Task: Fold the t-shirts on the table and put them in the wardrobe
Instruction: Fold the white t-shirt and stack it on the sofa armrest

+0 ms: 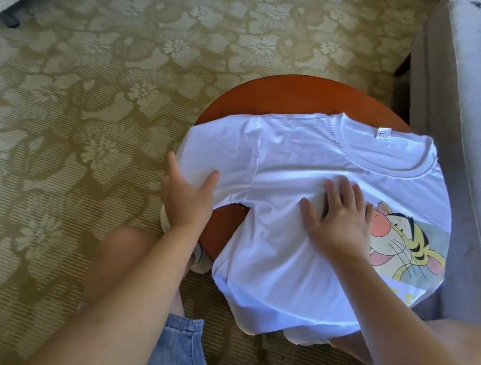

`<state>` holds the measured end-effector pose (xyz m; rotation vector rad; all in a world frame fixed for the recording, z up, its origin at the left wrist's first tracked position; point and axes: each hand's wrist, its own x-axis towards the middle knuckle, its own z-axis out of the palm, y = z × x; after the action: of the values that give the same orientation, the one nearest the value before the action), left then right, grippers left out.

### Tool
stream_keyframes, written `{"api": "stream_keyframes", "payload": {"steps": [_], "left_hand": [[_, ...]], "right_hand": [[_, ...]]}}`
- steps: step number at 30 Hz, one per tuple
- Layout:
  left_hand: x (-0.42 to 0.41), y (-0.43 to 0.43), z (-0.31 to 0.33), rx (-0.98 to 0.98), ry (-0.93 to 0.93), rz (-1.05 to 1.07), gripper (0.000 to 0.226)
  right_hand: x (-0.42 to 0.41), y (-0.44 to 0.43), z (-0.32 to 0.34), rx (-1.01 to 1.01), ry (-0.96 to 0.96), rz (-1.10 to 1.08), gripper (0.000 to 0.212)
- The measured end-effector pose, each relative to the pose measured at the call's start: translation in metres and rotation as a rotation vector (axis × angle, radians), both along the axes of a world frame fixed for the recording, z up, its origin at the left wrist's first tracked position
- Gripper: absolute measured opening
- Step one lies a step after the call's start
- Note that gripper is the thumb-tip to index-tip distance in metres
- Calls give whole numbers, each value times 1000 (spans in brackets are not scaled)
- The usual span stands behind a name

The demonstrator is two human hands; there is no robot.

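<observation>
Nearest the lens are the denim shorts (pixel 179 358) of the person, who reaches forward over them to a round table (pixel 296 92). A white t-shirt (pixel 301 161) lies face up and unfolded on this table, collar (pixel 379 155) at the far side, hem hanging off the near edge and the right side draping over the rim. The right hand (pixel 338 219) lies flat on the chest area just beside the tiger print (pixel 409 241), fingers straight and spread, pressing the cloth down and holding nothing. The left hand (pixel 188 195) rests at the lower edge of the sleeve (pixel 215 152), fingers also straight and splayed; whether any fingertip is tucked under the hem cannot be determined from this angle. Handling assessment: the garment is judged light, thin and fully limp, so it will not hold a shape unsupported and is likely to slide on the smooth tabletop. Recommended hold points: pinch the sleeve hem or shoulder seam with one hand while the other pins the body flat. Because the shirt overhangs the table, unsupported portions may pull the rest off during folding.
</observation>
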<state>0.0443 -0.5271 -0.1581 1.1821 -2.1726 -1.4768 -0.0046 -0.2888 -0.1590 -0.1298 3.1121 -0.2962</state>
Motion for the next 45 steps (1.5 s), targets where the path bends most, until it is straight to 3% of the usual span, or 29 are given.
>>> {"api": "stream_keyframes", "payload": {"steps": [3, 8, 11, 15, 19, 21, 24, 27, 30, 34, 36, 43, 45], "left_hand": [[1, 1, 1, -62, 3, 18, 103], [-3, -7, 2, 432, -67, 200, 93], [-5, -11, 0, 490, -29, 204, 89], [-6, -13, 2, 460, 42, 169, 91], [-10, -19, 10, 493, -51, 122, 120], [-9, -19, 16, 386, -67, 81, 124], [-6, -19, 20, 115, -7, 64, 118], [-2, -19, 25, 30, 75, 63, 94], [-4, -28, 24, 82, 56, 31, 82], [-9, -56, 23, 473, 96, 43, 89], [-10, -63, 28, 558, 95, -5, 88], [-10, -73, 31, 323, -211, -76, 95], [-10, -74, 30, 345, -220, -58, 97]], "right_hand": [[1, 0, 0, -9, 12, 1, 90], [1, 0, 0, -9, 31, -2, 90], [1, -1, 0, -10, 26, -3, 90], [1, 0, 0, -5, 26, 1, 83], [0, 1, -1, -13, 27, 4, 79], [1, 1, -1, -18, 31, 4, 79], [1, 1, -1, -11, 24, 1, 80], [1, 1, -1, -13, 21, 7, 75], [1, 2, 0, -10, 18, 7, 75], [1, 0, 3, -8, 6, 7, 72], [1, 0, 3, 26, -15, 16, 72], [0, -1, 2, 63, -19, 6, 76], [1, -2, 2, 56, -19, 2, 80]]}}
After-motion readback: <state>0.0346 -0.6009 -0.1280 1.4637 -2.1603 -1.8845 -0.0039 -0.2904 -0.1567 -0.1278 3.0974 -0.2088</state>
